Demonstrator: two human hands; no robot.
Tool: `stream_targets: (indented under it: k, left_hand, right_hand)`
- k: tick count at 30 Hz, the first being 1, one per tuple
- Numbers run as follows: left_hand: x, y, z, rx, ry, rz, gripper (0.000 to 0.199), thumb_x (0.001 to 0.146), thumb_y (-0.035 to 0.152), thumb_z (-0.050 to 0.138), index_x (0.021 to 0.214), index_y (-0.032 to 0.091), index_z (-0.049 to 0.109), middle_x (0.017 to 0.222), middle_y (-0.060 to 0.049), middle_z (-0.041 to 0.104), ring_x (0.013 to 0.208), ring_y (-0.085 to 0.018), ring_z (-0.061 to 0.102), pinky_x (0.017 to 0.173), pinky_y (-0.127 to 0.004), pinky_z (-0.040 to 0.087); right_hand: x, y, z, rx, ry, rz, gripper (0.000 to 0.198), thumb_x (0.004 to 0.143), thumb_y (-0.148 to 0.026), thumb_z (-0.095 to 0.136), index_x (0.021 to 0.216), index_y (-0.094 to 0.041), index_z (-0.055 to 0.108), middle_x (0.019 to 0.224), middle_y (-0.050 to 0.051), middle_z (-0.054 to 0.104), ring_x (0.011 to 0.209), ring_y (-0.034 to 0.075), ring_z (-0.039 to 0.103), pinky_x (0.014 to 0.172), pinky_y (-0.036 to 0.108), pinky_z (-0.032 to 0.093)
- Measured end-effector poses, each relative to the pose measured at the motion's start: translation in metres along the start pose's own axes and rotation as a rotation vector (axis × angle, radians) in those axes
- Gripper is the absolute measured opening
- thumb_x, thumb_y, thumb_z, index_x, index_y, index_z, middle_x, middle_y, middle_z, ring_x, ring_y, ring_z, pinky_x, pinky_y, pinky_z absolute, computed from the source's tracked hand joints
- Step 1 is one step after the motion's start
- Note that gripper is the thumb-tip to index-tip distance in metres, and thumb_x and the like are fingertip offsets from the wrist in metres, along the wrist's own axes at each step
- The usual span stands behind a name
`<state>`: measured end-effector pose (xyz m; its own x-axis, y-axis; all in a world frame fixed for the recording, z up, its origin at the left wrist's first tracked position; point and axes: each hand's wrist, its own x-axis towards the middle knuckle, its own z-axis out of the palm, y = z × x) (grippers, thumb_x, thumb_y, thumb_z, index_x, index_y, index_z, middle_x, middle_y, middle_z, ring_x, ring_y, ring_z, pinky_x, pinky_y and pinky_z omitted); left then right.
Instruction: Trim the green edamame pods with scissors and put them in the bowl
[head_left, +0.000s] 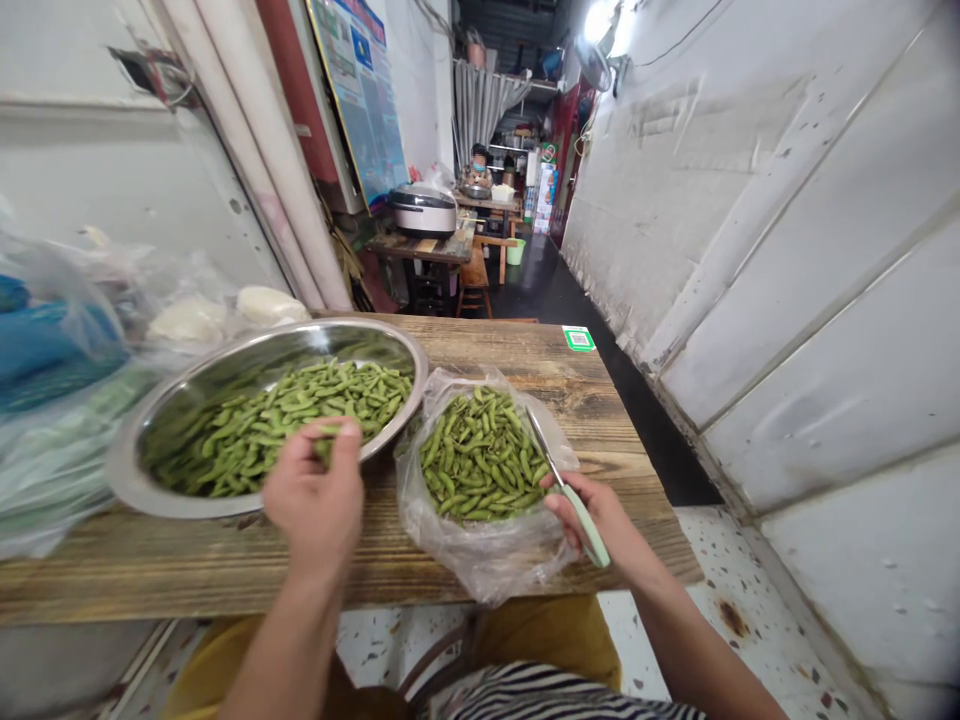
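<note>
- A green pod (pixel 327 438) is pinched between the thumb and fingers of the left hand (pixel 317 485), which is held over the near edge of the big metal bowl (pixel 180 507).
- A tool with a thin metal blade (pixel 546 450) and a pale green handle (pixel 589 525) is gripped in the right hand (pixel 592 508). The fingers are curled around it, and the blade is pointed up and away, over the side of the bag.
- Many loose green pods (pixel 300 405) are held in the metal bowl. They are piled up more on the right side, and some shiny metal can be seen at the back.
- More green pods (pixel 480 460) are heaped in a clear plastic bag (pixel 480 560), which is spread open just beside the bowl, on its right.
- Both the bowl and the bag are set on a brown wooden table (pixel 615 430).
- A small green and white card (pixel 578 339) with a square code is stuck near the far right corner of the table.
- More plastic bags (pixel 60 440) are bunched up to the left of the bowl.
- Farther back, a rounded cooker (pixel 424 212) with a dark lid is set on another table (pixel 427 245), and a light green bucket (pixel 515 252) is seen on the dark floor (pixel 536 290).
</note>
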<state>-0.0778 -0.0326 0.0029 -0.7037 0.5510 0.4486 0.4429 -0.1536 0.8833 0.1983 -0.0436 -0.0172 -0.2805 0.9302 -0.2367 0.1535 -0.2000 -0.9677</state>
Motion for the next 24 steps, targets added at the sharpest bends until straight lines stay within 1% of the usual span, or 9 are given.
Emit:
stream_targets:
  k: [1,4,7,10,12,15,18,22,24]
  left_hand:
    - [0.016,-0.001,-0.005,0.142,0.076,0.101,0.03,0.083,0.038,0.054,0.098,0.013,0.063,0.089,-0.005,0.063,0.076,-0.016,0.056,0.074,-0.032,0.044]
    - [0.045,0.002,-0.01,0.556,-0.099,0.275,0.046,0.08,0.035,0.059,0.121,0.014,0.056,0.114,-0.013,0.061,0.105,-0.033,0.052,0.09,-0.051,0.036]
    - [0.028,0.01,0.008,0.671,-0.203,0.473,0.05,0.079,0.034,0.062,0.125,0.016,0.055,0.135,-0.019,0.048,0.12,-0.041,0.039,0.093,-0.057,0.027]
    - [-0.02,0.012,0.036,0.497,-0.7,0.658,0.02,0.088,0.026,0.051,0.097,0.023,0.069,0.099,-0.007,0.069,0.095,-0.024,0.057,0.087,-0.043,0.03]
    - [-0.051,0.009,0.054,0.485,-0.865,0.621,0.02,0.087,0.028,0.053,0.077,0.023,0.07,0.077,-0.003,0.068,0.081,-0.02,0.058,0.082,-0.04,0.029]
    - [-0.08,0.004,0.072,0.556,-0.839,0.527,0.027,0.085,0.035,0.055,0.068,0.019,0.067,0.073,-0.006,0.065,0.081,-0.023,0.056,0.077,-0.038,0.029]
    - [-0.088,-0.001,0.083,0.563,-0.812,0.471,0.016,0.08,0.032,0.062,0.077,0.017,0.068,0.081,-0.008,0.065,0.086,-0.025,0.056,0.076,-0.038,0.031]
    - [-0.086,-0.008,0.086,0.298,-0.835,0.346,0.008,0.077,0.022,0.065,0.082,0.02,0.07,0.087,-0.007,0.067,0.087,-0.023,0.059,0.081,-0.038,0.034]
    - [-0.082,-0.01,0.084,0.103,-0.792,0.174,0.01,0.077,0.024,0.063,0.083,0.022,0.071,0.086,-0.005,0.07,0.081,-0.021,0.061,0.082,-0.036,0.038]
  right_hand:
    - [0.0,0.001,-0.003,-0.003,0.01,0.001,0.048,0.07,-0.054,0.068,0.097,-0.016,0.055,0.045,-0.01,0.04,0.034,0.006,0.035,0.032,0.017,0.031]
    - [0.0,0.005,-0.005,-0.007,-0.007,0.014,0.048,0.07,-0.054,0.068,0.096,-0.015,0.055,0.045,-0.01,0.04,0.033,0.006,0.034,0.031,0.017,0.032]
    - [-0.001,0.013,-0.004,0.01,-0.008,0.022,0.05,0.07,-0.054,0.068,0.097,-0.015,0.055,0.045,-0.01,0.04,0.033,0.006,0.035,0.031,0.017,0.032]
    - [0.0,0.017,-0.003,0.029,0.0,0.023,0.05,0.071,-0.054,0.068,0.099,-0.015,0.055,0.046,-0.01,0.041,0.033,0.006,0.036,0.031,0.017,0.031]
    - [0.0,0.018,-0.004,0.026,-0.001,0.016,0.049,0.072,-0.054,0.068,0.099,-0.015,0.055,0.045,-0.01,0.041,0.033,0.006,0.036,0.031,0.016,0.031]
    - [-0.002,0.016,-0.006,0.003,-0.007,-0.003,0.048,0.073,-0.053,0.067,0.098,-0.014,0.055,0.044,-0.01,0.041,0.032,0.006,0.035,0.031,0.016,0.029]
    - [-0.003,0.014,-0.005,-0.012,-0.016,0.005,0.048,0.073,-0.053,0.067,0.099,-0.014,0.055,0.045,-0.01,0.04,0.033,0.006,0.035,0.031,0.016,0.028]
    - [-0.002,0.017,-0.005,-0.046,-0.036,0.027,0.05,0.072,-0.053,0.068,0.101,-0.014,0.055,0.048,-0.01,0.039,0.035,0.006,0.034,0.033,0.018,0.029]
    - [-0.002,0.018,-0.007,-0.097,-0.05,0.025,0.051,0.073,-0.053,0.067,0.104,-0.014,0.055,0.052,-0.009,0.04,0.037,0.007,0.035,0.035,0.019,0.032]
